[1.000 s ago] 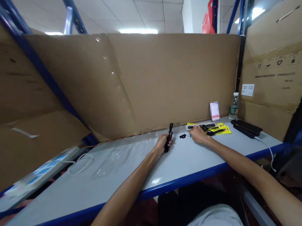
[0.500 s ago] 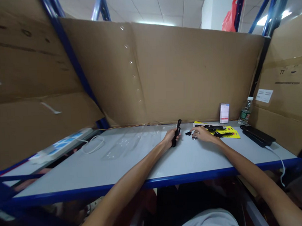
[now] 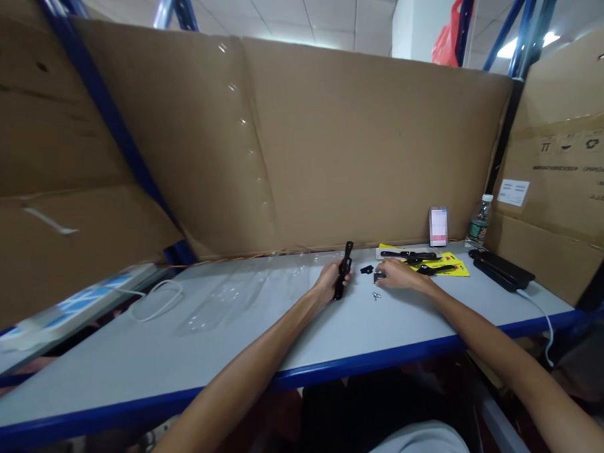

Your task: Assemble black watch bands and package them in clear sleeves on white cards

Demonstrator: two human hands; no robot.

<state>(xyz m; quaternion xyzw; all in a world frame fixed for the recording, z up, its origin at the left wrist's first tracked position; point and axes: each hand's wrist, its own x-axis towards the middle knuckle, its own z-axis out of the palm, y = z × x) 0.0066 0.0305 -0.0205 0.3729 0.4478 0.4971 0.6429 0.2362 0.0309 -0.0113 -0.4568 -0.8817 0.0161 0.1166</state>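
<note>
My left hand (image 3: 327,283) is closed around a long, slim black tool (image 3: 343,271), held nearly upright and tilted slightly right above the table. I cannot make out its exact kind. To the right, my right hand (image 3: 395,274) reaches down with its fingertips together on a small dark piece (image 3: 379,276) at the tabletop. A small flat black part (image 3: 366,270) lies between the two hands. Just below my right fingers are some small silvery metal bits (image 3: 376,295). Behind my right hand, similar long black tools (image 3: 408,255) rest on yellow cards (image 3: 458,265).
Clear plastic packaging (image 3: 215,307) lies on the grey table (image 3: 267,348) at left, near a white cable (image 3: 158,301) and a power strip (image 3: 85,304). At right stand a phone (image 3: 438,226) and a bottle (image 3: 479,222), beside a black device (image 3: 501,270). Cardboard (image 3: 329,152) walls the back.
My right hand has moved off the silvery bits, which now lie uncovered, and onto the small dark piece. My left hand keeps its hold on the black tool. The view has shifted somewhat right.
</note>
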